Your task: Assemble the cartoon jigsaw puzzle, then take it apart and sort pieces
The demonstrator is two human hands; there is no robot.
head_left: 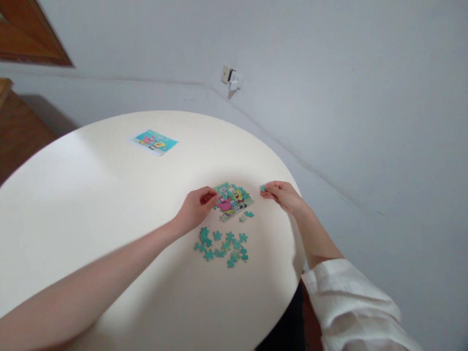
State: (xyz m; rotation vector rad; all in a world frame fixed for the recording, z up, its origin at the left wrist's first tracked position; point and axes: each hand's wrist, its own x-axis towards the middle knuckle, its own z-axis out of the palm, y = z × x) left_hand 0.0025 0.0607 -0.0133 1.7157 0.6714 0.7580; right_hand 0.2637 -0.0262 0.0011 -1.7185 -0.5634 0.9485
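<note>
A partly joined cartoon puzzle [234, 199] lies on the round white table [109, 209]. My left hand [197, 207] rests at its left edge, fingers curled and pinched against the pieces there. My right hand [281, 194] is just right of the puzzle, fingers pinched on a small teal puzzle piece [262, 188]. Several loose teal pieces [222, 243] lie scattered on the table below the joined part, between my two forearms. Two more loose pieces [246, 216] sit right under the puzzle's lower edge.
A small printed picture [155, 141] of the same cartoon lies at the far side of the table. A wall socket [231, 78] is on the grey wall behind. Wooden furniture [14, 126] stands at the far left.
</note>
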